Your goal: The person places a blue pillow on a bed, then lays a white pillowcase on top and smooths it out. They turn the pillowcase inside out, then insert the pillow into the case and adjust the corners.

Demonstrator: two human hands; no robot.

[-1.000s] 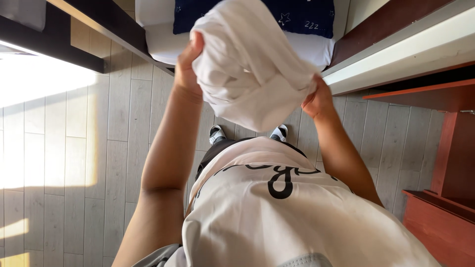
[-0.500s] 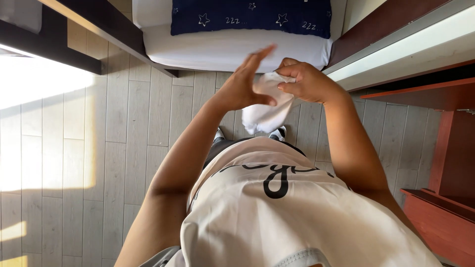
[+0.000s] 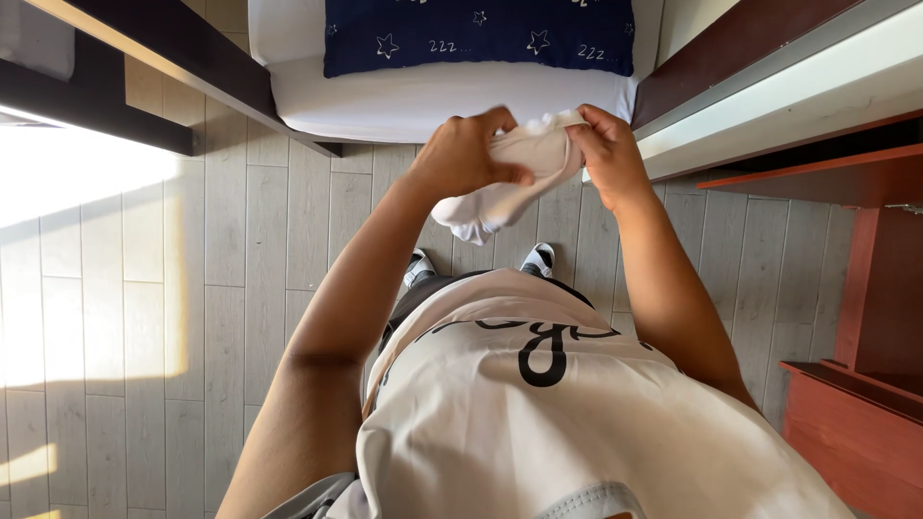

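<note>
Both hands grip one bundled white cloth (image 3: 514,173) at chest height, above the wooden floor (image 3: 221,288). Left hand (image 3: 466,154) closes over the cloth's left portion, fingers curled on top and thumb pressed across the front. Right hand (image 3: 606,154) pinches the upper right end between thumb and fingers. A loose fold hangs below the left hand, over the person's shoes (image 3: 481,264). The cloth touches nothing but the hands. A bed (image 3: 433,96) with white sheet and a dark blue star-patterned blanket (image 3: 481,34) lies just ahead.

Step in hand, as judged: compacting the cloth into a tight roll or fold. Further compaction calls for the hanging fold to be gathered while both grips hold.
</note>
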